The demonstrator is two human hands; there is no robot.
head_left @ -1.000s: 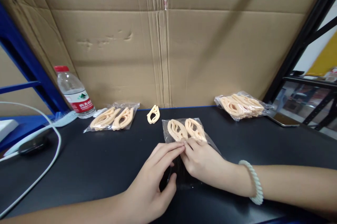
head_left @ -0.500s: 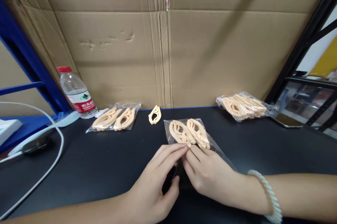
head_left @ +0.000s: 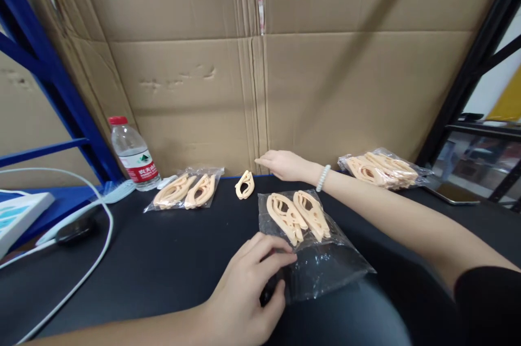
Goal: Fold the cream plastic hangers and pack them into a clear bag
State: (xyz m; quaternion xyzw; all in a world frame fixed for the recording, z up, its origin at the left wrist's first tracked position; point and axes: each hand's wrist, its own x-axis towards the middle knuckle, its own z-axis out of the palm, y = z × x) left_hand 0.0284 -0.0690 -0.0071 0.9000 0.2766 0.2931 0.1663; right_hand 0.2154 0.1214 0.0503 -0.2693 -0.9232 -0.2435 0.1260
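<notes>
My right hand [head_left: 285,165] is stretched out at the back of the table, in front of the cardboard. Its fingers point left, toward a single cream folding hanger [head_left: 245,185], apart from it and with nothing in them. My left hand [head_left: 254,275] rests in front, its fingertips on the near left edge of a clear plastic bag [head_left: 325,270]. Its thumb stands apart from the fingers, and the gap between them looks dark. Inside that bag lie folded cream hangers [head_left: 311,215], toward its far end; the near part of the bag is flat.
Another bag of hangers [head_left: 199,191] lies at the back left, beside a red-capped water bottle [head_left: 138,159]. A fuller bag [head_left: 378,168] is at the back right, near a phone [head_left: 451,192]. A white cable [head_left: 108,232] curves along the left. Cardboard [head_left: 358,85] walls the back.
My right hand has left the bag and reached forward to the back of the table. My left hand stays at the bag's edge. The view has tilted up.
</notes>
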